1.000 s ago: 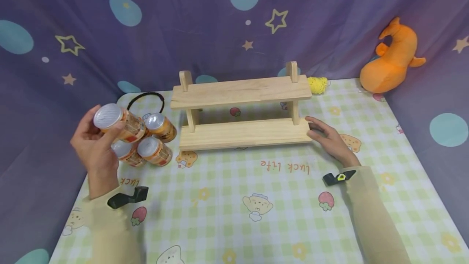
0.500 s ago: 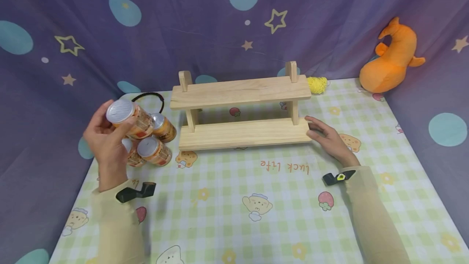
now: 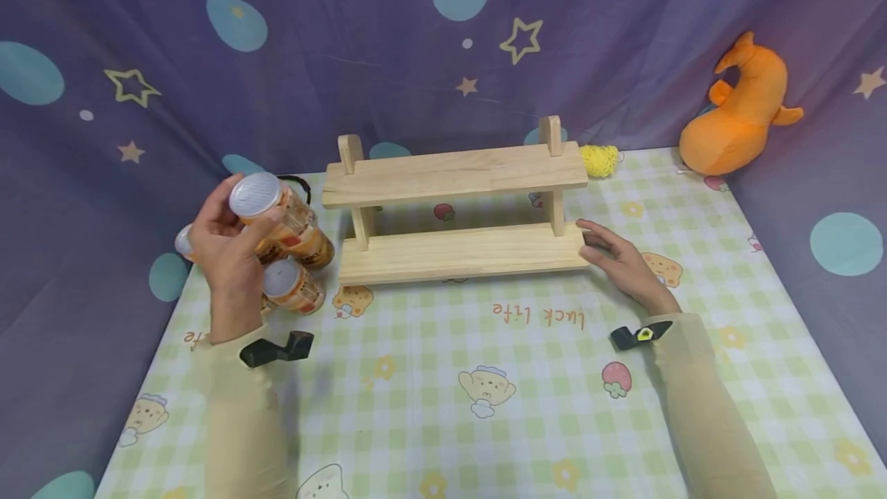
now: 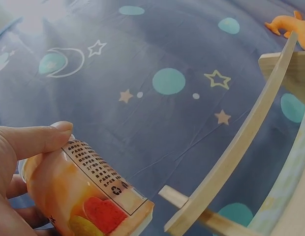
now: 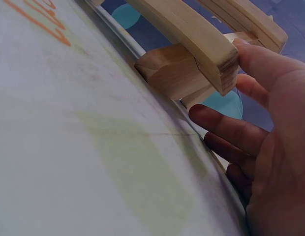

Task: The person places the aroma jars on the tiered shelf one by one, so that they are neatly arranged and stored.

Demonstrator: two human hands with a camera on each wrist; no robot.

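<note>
In the head view my left hand point(image 3: 232, 252) grips an orange-labelled can point(image 3: 280, 210) with a silvery lid, held up and tilted above other cans. The left wrist view shows the thumb across the label of this can point(image 4: 93, 187). A similar can point(image 3: 294, 285) stands just below, and another can point(image 3: 320, 251) is partly covered by the held one. To the right, my right hand point(image 3: 627, 272) pinches the right end of the two-tier wooden shelf point(image 3: 464, 249) by its lower board. The right wrist view has thumb and forefinger at the board's end point(image 5: 226, 71), other fingers loosely bent.
Left of my left hand, another can's lid point(image 3: 184, 242) peeks out. A dark cord loop point(image 3: 298, 182) lies behind the cans. Yellow yarn point(image 3: 600, 161) sits behind the shelf's right end. An orange plush toy point(image 3: 738, 114) stands at the back right, against a curtain point(image 3: 416, 60).
My left hand has carried the can rightward and slightly up toward the shelf. A can at far left has come out from behind that hand. The right hand and shelf stay put.
</note>
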